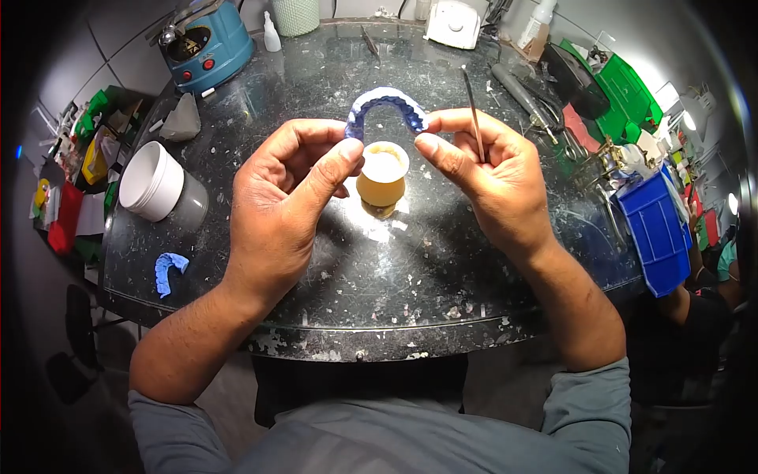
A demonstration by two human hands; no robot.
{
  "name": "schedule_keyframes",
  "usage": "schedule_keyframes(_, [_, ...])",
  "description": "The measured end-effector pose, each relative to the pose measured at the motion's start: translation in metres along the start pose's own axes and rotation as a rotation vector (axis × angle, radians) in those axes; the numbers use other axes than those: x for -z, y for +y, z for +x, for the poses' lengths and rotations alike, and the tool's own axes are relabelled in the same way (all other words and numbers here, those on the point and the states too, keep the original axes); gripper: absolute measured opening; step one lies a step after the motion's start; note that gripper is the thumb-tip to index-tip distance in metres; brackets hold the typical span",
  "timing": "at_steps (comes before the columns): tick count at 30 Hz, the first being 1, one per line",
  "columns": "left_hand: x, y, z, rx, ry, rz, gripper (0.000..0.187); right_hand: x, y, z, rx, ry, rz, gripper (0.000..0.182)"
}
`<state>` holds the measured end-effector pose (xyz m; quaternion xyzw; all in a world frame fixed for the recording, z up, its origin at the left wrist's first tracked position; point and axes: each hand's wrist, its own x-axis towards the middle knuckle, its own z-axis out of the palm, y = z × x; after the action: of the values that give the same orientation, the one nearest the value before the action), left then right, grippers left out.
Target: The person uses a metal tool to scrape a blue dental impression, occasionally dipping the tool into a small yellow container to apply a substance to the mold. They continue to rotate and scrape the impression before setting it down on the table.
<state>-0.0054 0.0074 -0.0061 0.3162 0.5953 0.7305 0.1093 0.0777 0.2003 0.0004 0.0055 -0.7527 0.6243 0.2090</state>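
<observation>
A blue, horseshoe-shaped dental arch piece is held up between both hands, its curve pointing away from me. My left hand pinches its left end between thumb and fingers. The right end sits between the thumb and index finger of my right hand, which also holds a thin dark tool upright in its other fingers. Just below the arch, between the hands, stands a small yellowish cup with pale contents. A smaller blue piece lies on the table at the left.
On the dark speckled table are a white tub at left, a blue machine behind it, and a white box at the back. Tools, a green case and a blue tray crowd the right. Another person is at far right.
</observation>
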Motion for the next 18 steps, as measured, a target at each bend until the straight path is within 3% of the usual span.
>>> schedule_keyframes(18, [0.0018, 0.0003, -0.0001, 0.005, 0.005, 0.018, 0.021, -0.0014, -0.0036, -0.0019, -0.032, -0.019, 0.078, 0.020])
